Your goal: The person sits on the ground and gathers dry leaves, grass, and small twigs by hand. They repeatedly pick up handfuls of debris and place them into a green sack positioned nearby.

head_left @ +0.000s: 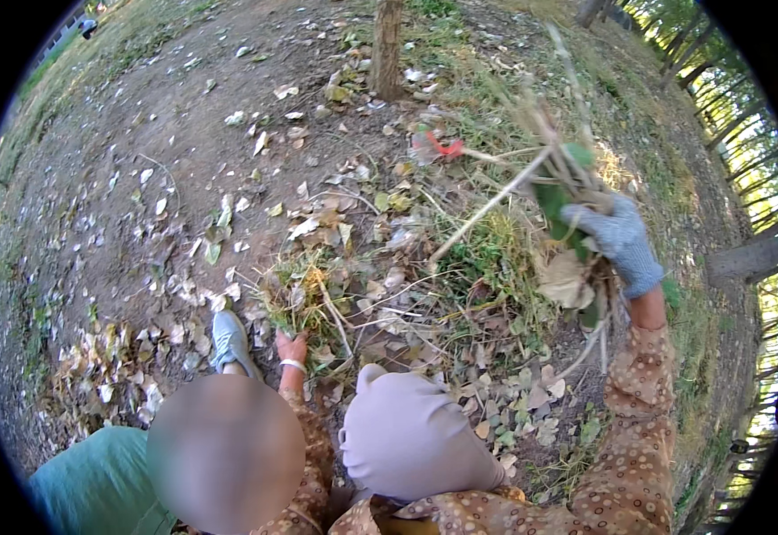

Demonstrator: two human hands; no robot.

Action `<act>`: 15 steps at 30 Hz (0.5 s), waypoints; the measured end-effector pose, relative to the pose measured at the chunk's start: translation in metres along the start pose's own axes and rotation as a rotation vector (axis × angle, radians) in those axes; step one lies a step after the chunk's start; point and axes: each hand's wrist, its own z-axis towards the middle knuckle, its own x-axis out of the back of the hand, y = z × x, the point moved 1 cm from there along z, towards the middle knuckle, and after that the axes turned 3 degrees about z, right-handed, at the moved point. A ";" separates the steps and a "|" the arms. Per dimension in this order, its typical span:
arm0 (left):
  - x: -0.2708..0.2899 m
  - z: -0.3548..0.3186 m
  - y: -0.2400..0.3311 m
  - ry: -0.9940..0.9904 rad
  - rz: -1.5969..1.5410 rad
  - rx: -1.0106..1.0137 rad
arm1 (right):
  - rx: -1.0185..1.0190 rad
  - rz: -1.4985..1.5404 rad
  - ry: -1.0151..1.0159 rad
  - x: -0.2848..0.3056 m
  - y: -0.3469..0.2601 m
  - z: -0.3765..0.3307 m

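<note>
My right hand (pixel 619 241), in a grey knitted glove, is raised at the right and closed around a bundle of dry twigs (pixel 496 207) with green and withered leaves. The bundle's upper ends are blurred by motion. Low at the left of centre, my bare left hand (pixel 291 346), with a pale band at its wrist, is closed at the base of a clump of yellow-green grass (pixel 300 290). The grass hides part of its fingers. Something red (pixel 442 145), smeared, shows by the tip of one twig.
Fallen leaves (pixel 318 223) and loose stalks litter the soil. A tree trunk (pixel 386 49) stands ahead, and green grass (pixel 505 259) grows between my hands. My lilac-clad knee (pixel 416 437) is bent in front. A grey shoe (pixel 230 341) and green cloth (pixel 95 481) are at the left.
</note>
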 end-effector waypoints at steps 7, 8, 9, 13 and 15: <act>0.007 -0.026 0.038 -0.199 -0.123 0.041 | 0.024 0.186 -0.456 -0.246 0.038 0.039; 0.022 -0.015 0.015 -0.143 -0.063 0.064 | -0.077 0.149 -0.533 -0.299 0.028 0.039; 0.024 -0.019 0.014 -0.185 -0.100 0.075 | -0.136 -0.038 -0.609 -0.331 0.028 0.035; 0.018 -0.034 0.057 -0.391 -0.200 0.083 | -0.092 -0.401 -0.598 -0.480 0.138 0.003; 0.026 -0.022 0.032 -0.312 -0.107 0.128 | 0.068 -0.213 -0.570 -0.533 0.108 -0.050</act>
